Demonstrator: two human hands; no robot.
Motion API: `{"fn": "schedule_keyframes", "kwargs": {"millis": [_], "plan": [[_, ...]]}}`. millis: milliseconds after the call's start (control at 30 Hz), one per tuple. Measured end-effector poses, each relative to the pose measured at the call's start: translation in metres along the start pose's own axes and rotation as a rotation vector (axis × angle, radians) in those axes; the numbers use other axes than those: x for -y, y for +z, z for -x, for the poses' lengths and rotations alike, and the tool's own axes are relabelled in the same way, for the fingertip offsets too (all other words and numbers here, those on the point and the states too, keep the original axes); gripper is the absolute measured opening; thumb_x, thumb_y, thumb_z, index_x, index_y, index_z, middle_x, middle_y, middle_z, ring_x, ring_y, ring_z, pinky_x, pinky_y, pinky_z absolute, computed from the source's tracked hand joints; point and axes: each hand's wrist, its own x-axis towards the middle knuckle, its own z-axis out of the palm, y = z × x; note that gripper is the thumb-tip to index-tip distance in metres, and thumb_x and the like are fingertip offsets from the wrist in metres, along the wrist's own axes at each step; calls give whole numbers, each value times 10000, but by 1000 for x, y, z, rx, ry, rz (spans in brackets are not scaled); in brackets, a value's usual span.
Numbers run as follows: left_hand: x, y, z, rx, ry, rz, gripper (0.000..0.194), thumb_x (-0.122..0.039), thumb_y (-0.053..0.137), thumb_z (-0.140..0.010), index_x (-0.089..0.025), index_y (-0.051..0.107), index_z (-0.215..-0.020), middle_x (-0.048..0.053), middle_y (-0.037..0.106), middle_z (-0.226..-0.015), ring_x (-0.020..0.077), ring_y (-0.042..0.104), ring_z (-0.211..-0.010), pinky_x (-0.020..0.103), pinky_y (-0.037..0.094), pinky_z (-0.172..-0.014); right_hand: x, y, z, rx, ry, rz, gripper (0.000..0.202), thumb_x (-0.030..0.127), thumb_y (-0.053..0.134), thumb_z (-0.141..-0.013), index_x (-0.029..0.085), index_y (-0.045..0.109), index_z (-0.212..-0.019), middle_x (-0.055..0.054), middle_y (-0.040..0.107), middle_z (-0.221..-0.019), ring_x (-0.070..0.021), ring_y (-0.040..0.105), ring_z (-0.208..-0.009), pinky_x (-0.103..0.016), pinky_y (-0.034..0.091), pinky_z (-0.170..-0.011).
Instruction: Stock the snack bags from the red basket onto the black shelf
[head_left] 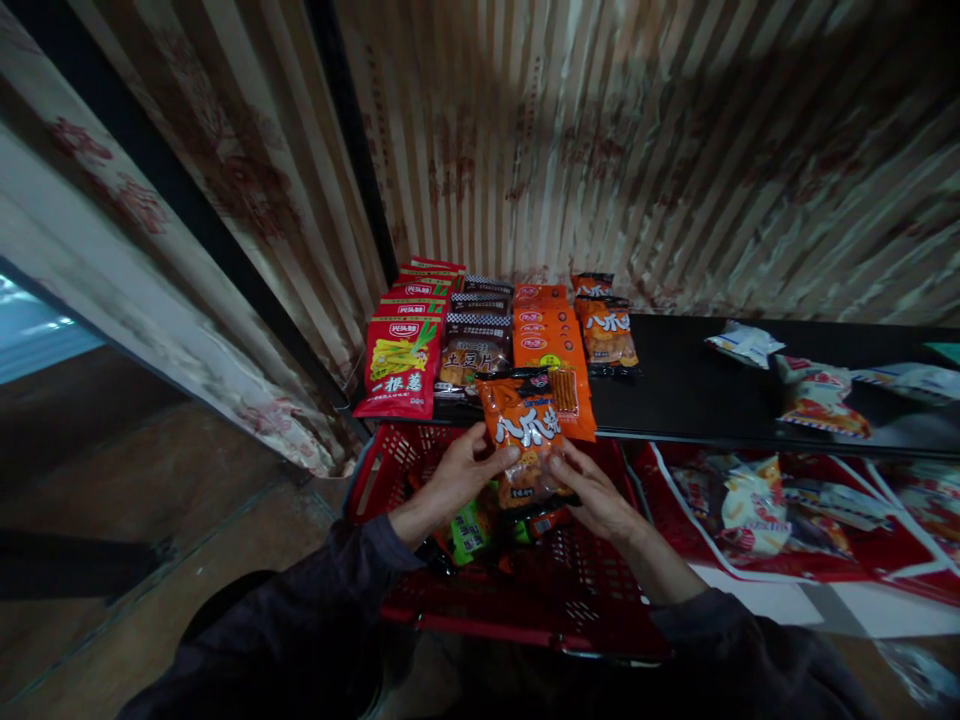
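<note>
An orange snack bag (pixel 529 435) with black ends is held between both my hands, above a red basket (pixel 600 580). My left hand (pixel 469 470) grips its left side, thumb across the front. On the opposite edge, my right hand (pixel 596 488) closes with its thumb on the front. Inside the basket lie green and orange snack bags (pixel 471 530), partly hidden by my hands. Behind, on a black shelf (pixel 675 375), rows of red bags (pixel 401 360), dark brown bags (pixel 474 350) and orange packets (pixel 541 325) overlap. Two matching orange-and-black bags (pixel 609 335) lie at the right of these rows.
Loose white-and-red snack bags (pixel 821 395) lie farther right on the shelf. Below its edge, a red bag with white trim (pixel 675 500) holds more packets. A dark metal post (pixel 352 140) and a patterned curtain (pixel 637 150) stand behind.
</note>
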Motion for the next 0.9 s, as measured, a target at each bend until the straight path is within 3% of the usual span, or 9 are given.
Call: {"fn": "schedule_keyframes", "kwargs": {"millis": [200,467,633,800,900], "plan": [[2,0,-1,-17,80,-52,579,-533,759,-729,-166,621,-1154,123,693,-1213,263,642,-1105,393,504,-959,2,4,0,48,-41,16,560,493,817,-705,288,625,-1189,-42,716,-1174,-246,682,-1043,-400,532,-932],[5,-2,-2,-71,40,-34,549,-510,793,-689,-178,645,-1100,87,738,-1061,235,690,-942,378,535,-881,4,5,1,109,-41,35,568,516,786,-730,297,614,-1226,-54,678,-1260,-280,631,-1167,-418,549,-922],[4,0,-1,-33,52,-62,531,-501,782,-703,-190,653,-1114,82,737,-1103,237,684,-986,367,531,-896,3,2,0,96,-49,22,531,500,788,-737,283,630,-1195,-54,685,-1250,-266,654,-1128,-410,555,-915],[-8,2,3,-5,69,-62,482,-510,758,-735,-195,671,-1088,83,720,-1154,243,665,-1048,382,503,-957,9,6,3,78,-64,10,529,483,813,-708,278,654,-1170,-44,720,-1177,-258,672,-1095,-418,527,-971],[-21,1,0,-74,70,-5,474,-494,759,-741,-189,658,-1089,82,702,-1193,236,651,-1079,364,496,-958,12,8,5,58,-44,3,563,477,839,-673,275,658,-1166,-43,720,-1184,-270,658,-1131,-430,514,-990]]}}
